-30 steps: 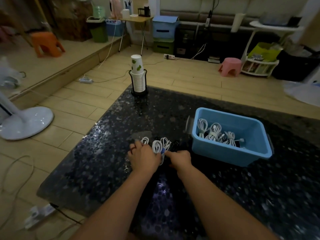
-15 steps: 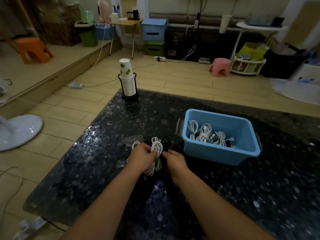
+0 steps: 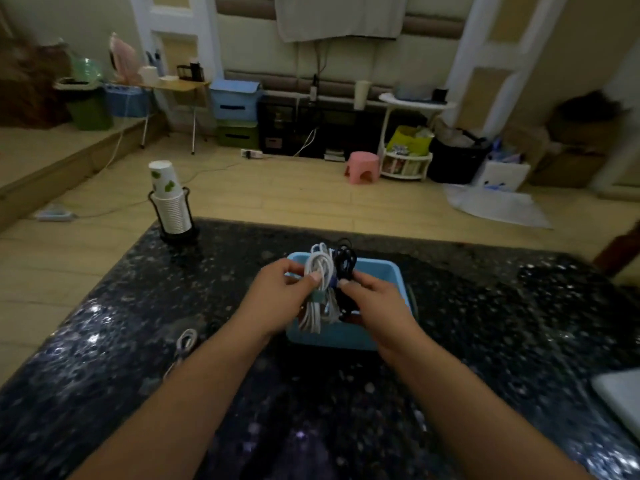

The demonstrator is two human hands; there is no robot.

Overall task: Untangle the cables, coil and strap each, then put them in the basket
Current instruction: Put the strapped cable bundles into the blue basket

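Note:
Above the blue basket (image 3: 393, 271) I hold a bundle of coiled cables with both hands. My left hand (image 3: 275, 299) pinches the white coiled cables (image 3: 320, 271), which carry a greenish strap. My right hand (image 3: 377, 306) grips the black coiled cable (image 3: 346, 259) beside them. One more white coiled cable (image 3: 185, 342) lies on the dark speckled table (image 3: 485, 306), left of my left forearm. The basket's inside is hidden behind the bundle and my hands.
A black holder with stacked paper cups (image 3: 171, 209) stands at the table's far left corner. A pale flat object (image 3: 620, 396) pokes in at the table's right edge. Beyond the table are a wooden floor, a pink stool (image 3: 362, 166) and shelves.
Both hands gathered the coiled cables off the table and lifted them right, over the blue basket. The view tilted up. One white coil stayed on the table.

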